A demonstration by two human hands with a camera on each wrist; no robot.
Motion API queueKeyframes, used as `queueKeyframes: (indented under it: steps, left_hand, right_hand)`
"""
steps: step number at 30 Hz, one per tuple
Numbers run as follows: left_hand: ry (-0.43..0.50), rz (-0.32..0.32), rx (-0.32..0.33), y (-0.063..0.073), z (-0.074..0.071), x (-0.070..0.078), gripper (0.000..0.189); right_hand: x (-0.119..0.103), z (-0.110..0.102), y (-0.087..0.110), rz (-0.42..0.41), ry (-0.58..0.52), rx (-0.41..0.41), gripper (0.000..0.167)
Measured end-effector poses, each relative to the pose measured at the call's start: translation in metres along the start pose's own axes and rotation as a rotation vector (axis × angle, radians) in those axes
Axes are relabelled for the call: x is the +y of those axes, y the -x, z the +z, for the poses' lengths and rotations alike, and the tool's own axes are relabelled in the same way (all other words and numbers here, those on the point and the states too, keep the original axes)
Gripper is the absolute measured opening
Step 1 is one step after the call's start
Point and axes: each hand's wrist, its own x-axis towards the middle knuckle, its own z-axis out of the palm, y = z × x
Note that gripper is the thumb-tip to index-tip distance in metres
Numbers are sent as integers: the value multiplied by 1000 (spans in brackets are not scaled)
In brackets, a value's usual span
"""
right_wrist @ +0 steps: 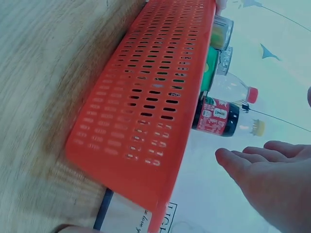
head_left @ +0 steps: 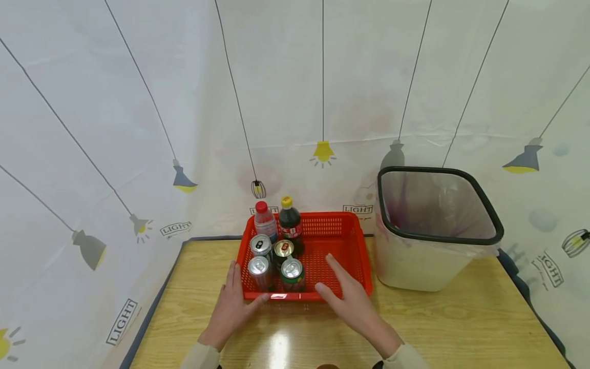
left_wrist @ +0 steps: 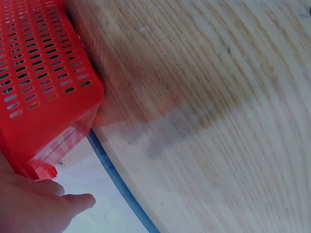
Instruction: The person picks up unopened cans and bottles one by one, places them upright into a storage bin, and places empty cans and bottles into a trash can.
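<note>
A red plastic basket point(head_left: 334, 251) stands on the table. In its left half are several drink cans, including a green can point(head_left: 292, 271) and a silver-topped can point(head_left: 259, 269). Behind them stand a clear bottle with a red cap point(head_left: 265, 223) and a cola bottle with a yellow cap point(head_left: 290, 220). My left hand point(head_left: 230, 307) rests at the basket's front left corner, its thumb by the front rim and its fingers along the left side. Over the front right part of the basket, my right hand point(head_left: 352, 305) has its fingers extended, holding nothing.
A pale bin point(head_left: 407, 266) with a black rim and a plastic liner stands to the right of the basket. The wooden table point(head_left: 479, 318) backs onto a white sheet point(head_left: 286, 92) printed with lamps.
</note>
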Motion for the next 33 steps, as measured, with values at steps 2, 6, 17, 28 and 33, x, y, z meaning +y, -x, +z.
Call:
queueKeyframes:
  steps: [2,6,17,28,33]
  left_hand:
    - [2,2,2,0,0,0,127]
    - [4,4,6,1,-1,1,126]
    - [-4,-4,-10,0,0,0,128]
    - [-3,0,-7,0,1,-2,127]
    - [-1,6,-5,0,1,-2,126]
  right_hand:
    - [1,-3,5,-4,-2,2,74]
    - [3,-10,15,-8,-28,3,67]
    - [11,-21,36,-85,-53,-53,56]
    - [25,-29,59,-164,-22,-186,63]
    - [26,-36,64,-258,-141,-341,66]
